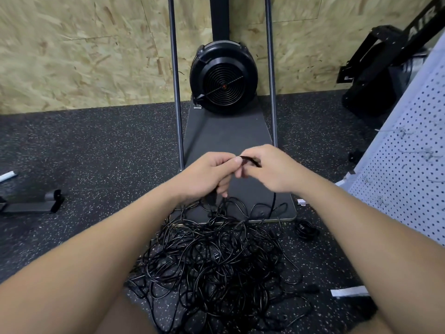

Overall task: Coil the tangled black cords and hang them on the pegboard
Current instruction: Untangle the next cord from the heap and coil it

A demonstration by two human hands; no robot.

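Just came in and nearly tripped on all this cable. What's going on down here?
A person is sorting a tangled pile of black cords on the speckled floor. The left hand and right hand pinch one cord lifted from the heap. The white pegboard at the right holds no cords in view.

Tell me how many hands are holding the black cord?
2: the left hand and right hand meet above the tangled pile, both pinching one black cord.
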